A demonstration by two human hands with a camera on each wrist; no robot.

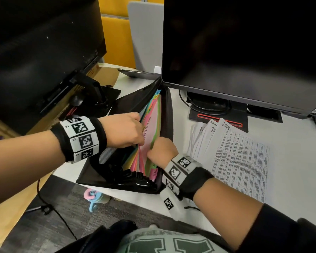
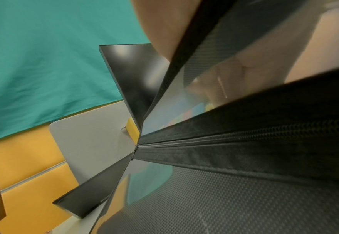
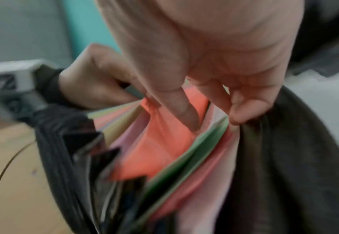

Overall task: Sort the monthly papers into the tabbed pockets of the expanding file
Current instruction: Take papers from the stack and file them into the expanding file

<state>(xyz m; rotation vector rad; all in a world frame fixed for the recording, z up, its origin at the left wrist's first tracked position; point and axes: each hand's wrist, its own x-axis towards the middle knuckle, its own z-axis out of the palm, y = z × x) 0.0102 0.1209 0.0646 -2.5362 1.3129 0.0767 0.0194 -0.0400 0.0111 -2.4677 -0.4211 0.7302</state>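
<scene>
The black expanding file (image 1: 117, 172) lies open on the white table (image 1: 290, 143), at its near left edge, its mouth fanned to show coloured dividers (image 1: 153, 125) in pink, green and yellow, with a tab marked DEC at the near end. The left hand (image 1: 124, 130) reaches in from the left, its fingers curled over the tops of the left-hand dividers and holding them back towards the file's black cover. The right hand (image 1: 162, 147) comes in from the near right, its fingers (image 3: 184, 114) bent and dipped between a pink divider and a green one, the outer fingers hooked on the right-hand dividers to spread a pocket open. The monthly papers (image 1: 241, 161), white printed sheets fanned with handwritten months such as July at their tops, lie on the table just right of the file, near a monitor stand (image 1: 219, 114). A dark monitor (image 1: 244, 48) stands beyond.
</scene>
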